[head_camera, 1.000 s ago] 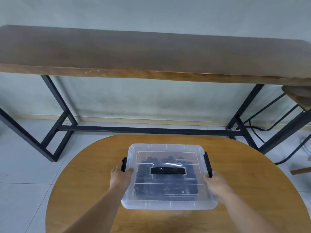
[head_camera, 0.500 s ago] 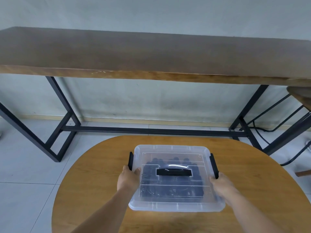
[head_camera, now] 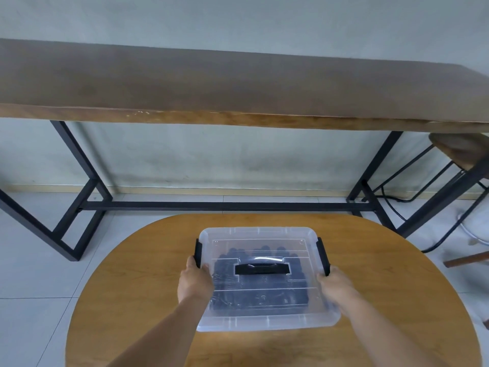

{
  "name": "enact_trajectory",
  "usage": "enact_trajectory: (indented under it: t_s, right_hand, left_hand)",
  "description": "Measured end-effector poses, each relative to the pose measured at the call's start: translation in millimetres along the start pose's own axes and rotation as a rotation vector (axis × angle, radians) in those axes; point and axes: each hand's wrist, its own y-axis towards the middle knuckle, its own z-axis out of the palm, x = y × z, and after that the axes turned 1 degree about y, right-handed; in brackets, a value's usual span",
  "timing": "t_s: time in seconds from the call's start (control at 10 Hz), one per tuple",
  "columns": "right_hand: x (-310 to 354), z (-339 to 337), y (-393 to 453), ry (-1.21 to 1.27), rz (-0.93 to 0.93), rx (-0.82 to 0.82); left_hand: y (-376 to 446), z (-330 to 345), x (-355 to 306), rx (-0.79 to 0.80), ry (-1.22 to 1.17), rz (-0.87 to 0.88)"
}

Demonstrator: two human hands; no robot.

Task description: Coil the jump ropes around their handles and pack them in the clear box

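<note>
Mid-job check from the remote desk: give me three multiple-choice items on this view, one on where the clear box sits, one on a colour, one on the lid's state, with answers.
1. Where does the clear box sit?
A. on the round wooden table
B. on the floor
C. on the long bench

2. What colour are the side latches of the box?
A. white
B. black
C. red

3. How is the lid?
A. off, beside the box
B. propped half open
C. on the box, with dark jump ropes seen through it

Answers:
1 A, the box rests on the table top between the left hand and right hand.
2 B, both latches show black against the clear plastic.
3 C, the lid with its black carry handle covers the box.
</note>
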Motion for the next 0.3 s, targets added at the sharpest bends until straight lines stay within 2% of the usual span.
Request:
enact_trajectory:
  t_s: [0.2,0.3]
  right_hand:
    - [-0.5,1.9,0.0,-0.02,0.018,0.001]
    - [5.0,3.1,-7.3,-0.208,-0.026,-0.161]
  left_hand:
    - [-1.0,-4.6,1.3,0.029,-0.009,0.008]
    - [-7.7,-6.9,-3.1,-0.05,0.127,0.023]
